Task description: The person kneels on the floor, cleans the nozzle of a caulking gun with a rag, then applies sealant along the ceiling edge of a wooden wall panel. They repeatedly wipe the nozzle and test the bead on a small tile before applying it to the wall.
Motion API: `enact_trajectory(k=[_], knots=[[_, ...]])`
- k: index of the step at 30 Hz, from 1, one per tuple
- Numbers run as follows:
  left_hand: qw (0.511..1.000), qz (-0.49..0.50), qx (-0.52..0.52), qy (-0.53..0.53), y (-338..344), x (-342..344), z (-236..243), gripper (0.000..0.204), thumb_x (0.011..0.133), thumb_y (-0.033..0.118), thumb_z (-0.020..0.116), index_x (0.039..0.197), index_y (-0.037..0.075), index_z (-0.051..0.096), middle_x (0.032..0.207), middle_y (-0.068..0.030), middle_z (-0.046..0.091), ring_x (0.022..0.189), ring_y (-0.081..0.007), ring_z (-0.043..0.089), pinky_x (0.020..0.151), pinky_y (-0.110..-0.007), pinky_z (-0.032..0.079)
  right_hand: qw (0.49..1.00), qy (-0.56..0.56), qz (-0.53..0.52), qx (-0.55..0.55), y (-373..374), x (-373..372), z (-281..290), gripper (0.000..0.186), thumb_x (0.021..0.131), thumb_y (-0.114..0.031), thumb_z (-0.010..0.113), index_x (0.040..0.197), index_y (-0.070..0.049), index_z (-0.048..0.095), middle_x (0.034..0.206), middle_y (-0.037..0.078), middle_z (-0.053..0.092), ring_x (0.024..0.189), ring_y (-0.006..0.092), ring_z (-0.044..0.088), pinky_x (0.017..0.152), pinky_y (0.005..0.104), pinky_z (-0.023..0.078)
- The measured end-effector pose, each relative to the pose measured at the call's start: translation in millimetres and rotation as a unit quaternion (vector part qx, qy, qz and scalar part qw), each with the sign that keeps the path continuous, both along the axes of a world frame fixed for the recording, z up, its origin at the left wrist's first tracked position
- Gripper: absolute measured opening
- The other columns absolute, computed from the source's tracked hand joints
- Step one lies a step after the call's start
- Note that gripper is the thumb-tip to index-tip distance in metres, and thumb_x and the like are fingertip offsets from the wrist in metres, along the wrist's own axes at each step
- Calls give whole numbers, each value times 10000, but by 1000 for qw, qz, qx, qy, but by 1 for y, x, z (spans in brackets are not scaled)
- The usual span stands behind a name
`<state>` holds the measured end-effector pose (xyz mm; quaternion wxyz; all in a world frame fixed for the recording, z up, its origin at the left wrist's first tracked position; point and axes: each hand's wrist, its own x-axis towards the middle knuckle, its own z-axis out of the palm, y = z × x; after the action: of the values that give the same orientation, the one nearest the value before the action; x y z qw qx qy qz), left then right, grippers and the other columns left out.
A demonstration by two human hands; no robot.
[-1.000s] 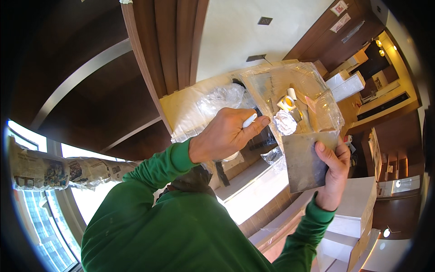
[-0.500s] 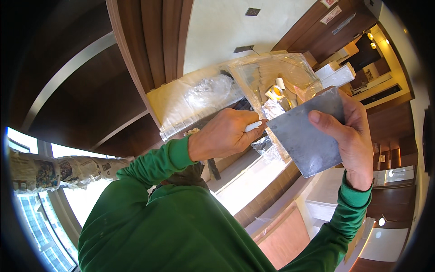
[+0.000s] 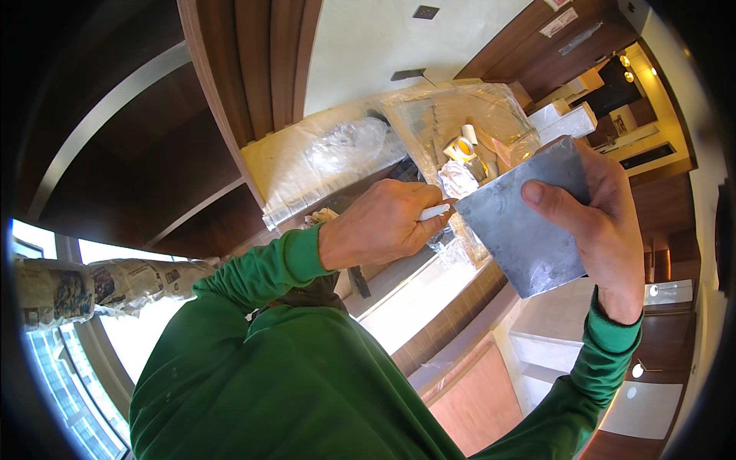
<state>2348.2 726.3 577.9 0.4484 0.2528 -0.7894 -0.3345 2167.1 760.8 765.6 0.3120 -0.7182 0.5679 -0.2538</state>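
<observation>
My left hand [image 3: 379,224] is closed around a slim tool with a white end [image 3: 435,211]. The rest of that tool is mostly hidden by my fingers, so its exact kind cannot be made out. Its fingertips meet the left corner of a flat, square grey plate [image 3: 510,234] with a smudged, scuffed face. At the plate's right side my right hand [image 3: 609,222] grips it, the thumb lying across the face and the fingers behind. The plate is tilted, held up in front of my chest.
Beyond my hands, a plastic-covered surface [image 3: 422,107] carries tape rolls [image 3: 462,149], a crumpled white wad [image 3: 458,180] and bunched clear plastic [image 3: 349,146]. White boxes [image 3: 563,123] stand farther right. Dark wood shelving [image 3: 146,146] and a paper-wrapped bar [image 3: 138,284] by the window are at left.
My right hand and the plate have shifted slightly right, and the plate has turned a little. My left hand stays at its corner. The view has shifted slightly.
</observation>
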Motion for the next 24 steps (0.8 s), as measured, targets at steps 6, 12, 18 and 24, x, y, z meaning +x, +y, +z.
enact_trajectory(k=[6,12,18,24], knots=[[999,7,-29,27,-1,-1,-2,166,897,129,654,902,-35,629,725,-217,573,651,-412,578,601,-462,464,999,-8,-24,19,5,10,8,267,835,-90,753,1060,26,666,847,20,687,747,73,596,702,230,452],[1000,-9,2,-3,1,2,0,230,917,184,628,957,-40,660,795,-233,644,721,-422,633,664,-489,504,999,-3,-32,21,5,17,9,262,822,-96,782,1031,17,671,841,10,681,743,73,593,711,222,444],[1000,4,-24,4,0,0,-4,218,906,176,637,923,-41,651,759,-239,634,678,-425,628,638,-491,502,1000,6,-12,22,4,19,12,289,822,-103,780,1057,23,670,859,17,690,745,71,596,705,230,451],[999,11,-41,13,0,-2,-9,205,901,173,649,884,-30,626,716,-238,623,655,-427,626,622,-490,501,999,27,-7,20,5,24,12,288,831,-100,760,1066,35,663,863,19,692,740,66,588,688,233,450]])
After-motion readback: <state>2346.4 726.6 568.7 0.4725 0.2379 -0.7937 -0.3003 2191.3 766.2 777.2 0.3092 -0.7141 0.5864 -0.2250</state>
